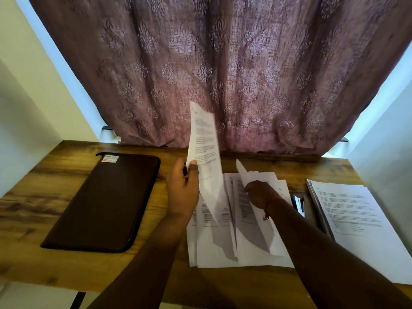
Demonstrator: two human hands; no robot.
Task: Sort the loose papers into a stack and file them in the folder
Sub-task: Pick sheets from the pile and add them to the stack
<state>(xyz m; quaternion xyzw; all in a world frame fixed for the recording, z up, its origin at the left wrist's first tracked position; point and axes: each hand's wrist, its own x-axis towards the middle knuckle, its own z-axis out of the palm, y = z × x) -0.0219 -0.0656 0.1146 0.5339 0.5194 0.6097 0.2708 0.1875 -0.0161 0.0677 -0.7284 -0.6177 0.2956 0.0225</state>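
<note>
gathering was the step you had in hand, by my reading: the sorting was not finished and nothing had gone into the folder. nearest you, under both forearms, the loose papers [225, 248] lay fanned and overlapping on the wooden desk [33, 219]. your right hand [259, 194] rested on them, fingers curled at a lifted sheet [249, 175] whose corner stood up just beyond your knuckles; whether you had pinched it or only pressed it, i could not tell. your left hand [182, 190] was closed on a printed page [204, 152], thumb on its face, holding it nearly upright above the pile. outward of your right wrist a stapler [298, 204] lay just beside a neater stack [352, 217]. well apart from your left hand, on its outer side, the dark folder [107, 199] lay shut and flat. beyond everything hung a patterned curtain [223, 63]. the next move, i judged, called for laying that page squarely on one pile, edges matched, before you opened the folder.
</note>
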